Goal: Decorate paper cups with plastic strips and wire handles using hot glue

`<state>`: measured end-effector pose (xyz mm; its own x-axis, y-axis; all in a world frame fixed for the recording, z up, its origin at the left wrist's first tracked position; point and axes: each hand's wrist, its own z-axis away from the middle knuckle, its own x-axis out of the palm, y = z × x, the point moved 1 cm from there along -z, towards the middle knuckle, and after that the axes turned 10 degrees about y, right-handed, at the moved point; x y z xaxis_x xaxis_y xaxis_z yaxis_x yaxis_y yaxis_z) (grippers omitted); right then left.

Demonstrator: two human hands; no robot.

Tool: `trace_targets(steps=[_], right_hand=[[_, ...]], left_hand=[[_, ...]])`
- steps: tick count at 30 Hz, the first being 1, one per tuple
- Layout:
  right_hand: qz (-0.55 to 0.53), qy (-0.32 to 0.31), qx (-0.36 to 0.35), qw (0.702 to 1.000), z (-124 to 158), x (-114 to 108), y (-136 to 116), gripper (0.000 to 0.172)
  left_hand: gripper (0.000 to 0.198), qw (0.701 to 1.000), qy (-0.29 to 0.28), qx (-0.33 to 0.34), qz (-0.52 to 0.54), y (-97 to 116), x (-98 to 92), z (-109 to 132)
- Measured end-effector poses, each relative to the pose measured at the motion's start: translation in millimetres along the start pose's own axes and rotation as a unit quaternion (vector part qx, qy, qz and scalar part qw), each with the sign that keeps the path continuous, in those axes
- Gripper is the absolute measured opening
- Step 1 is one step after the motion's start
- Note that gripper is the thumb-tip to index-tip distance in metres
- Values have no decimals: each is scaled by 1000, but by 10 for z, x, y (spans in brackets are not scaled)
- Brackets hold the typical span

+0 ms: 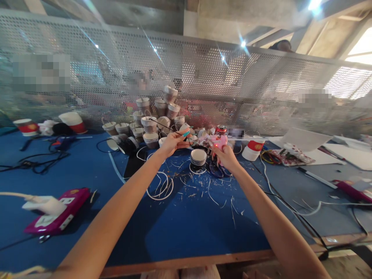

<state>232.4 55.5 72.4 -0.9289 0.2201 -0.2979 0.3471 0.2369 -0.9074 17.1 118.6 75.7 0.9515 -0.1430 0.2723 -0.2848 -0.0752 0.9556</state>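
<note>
My left hand (173,144) is closed on a thin black cord (162,125), whose free end sticks out to the upper left. My right hand (225,155) grips a pink glue gun (220,142) with a small red light on it. Between and just below the hands, a small white-rimmed bucket (198,158) stands upright on the blue table (180,232), touched by neither. Dark-handled scissors (217,170) lie under my right hand. Behind my left hand, several small white-and-brown buckets (149,124) are stacked, some with loop handles.
Coiled white cord (159,190) and scattered clippings lie in front of the bucket. A purple power strip (59,211) is at left. On the right stand a red-and-white paper cup (253,148) and trailing cables. A perforated metal screen (203,81) closes off the back; a drink can (221,130) stands before it.
</note>
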Motion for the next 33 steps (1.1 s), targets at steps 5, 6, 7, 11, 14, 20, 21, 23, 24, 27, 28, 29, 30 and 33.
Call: trace_targets(steps=[5,6,7,11,14,20,21,23,24,27,28,29,30,33], right_hand=[[4,2,-8,1000,-9,-11,23,47],[3,0,-9,1000,-13,-12,33,47],[3,-1,-11,1000,-18,-14,42,47],[6,2,-11,1000,-34,-23,69,47],[4,5,-6,1000,-40,-28,74,47],[-3,-2,-1,1000,-33,-31,60,48],[-6,-3,-1,1000,-30,-32,58,48],[-8,-5,-1,1000,-26,-34,53,48],[-7,-4,-1,1000,-24,-36,52,47],[-2,-4,1,1000,-25,-41,50,47],[-1,-4,2,1000,-28,-41,51,47],[-1,-4,3,1000,-31,-42,52,48],[-2,-5,3,1000,-34,-42,54,48],[-7,-7,5,1000,-39,-44,56,48]], left_hand=[[38,1000,-3,0,-5,-8,-16,-15],[38,1000,-2,-1,-7,-10,-19,-18],[38,1000,0,-1,-7,-11,-21,-20],[40,1000,4,-7,-7,-14,-27,-27],[41,1000,3,-8,-9,-14,-30,-28],[43,1000,7,-7,-10,-5,-29,-17],[43,1000,8,-8,-11,-3,-29,-15],[43,1000,7,-8,-13,1,-28,-12],[43,1000,6,-8,-14,2,-28,-12],[43,1000,4,-6,-14,-2,-33,-15],[43,1000,3,-6,-13,-5,-35,-17],[43,1000,3,-5,-12,-8,-38,-20],[43,1000,3,-5,-11,-10,-40,-21],[44,1000,3,-4,-12,-7,-44,-21]])
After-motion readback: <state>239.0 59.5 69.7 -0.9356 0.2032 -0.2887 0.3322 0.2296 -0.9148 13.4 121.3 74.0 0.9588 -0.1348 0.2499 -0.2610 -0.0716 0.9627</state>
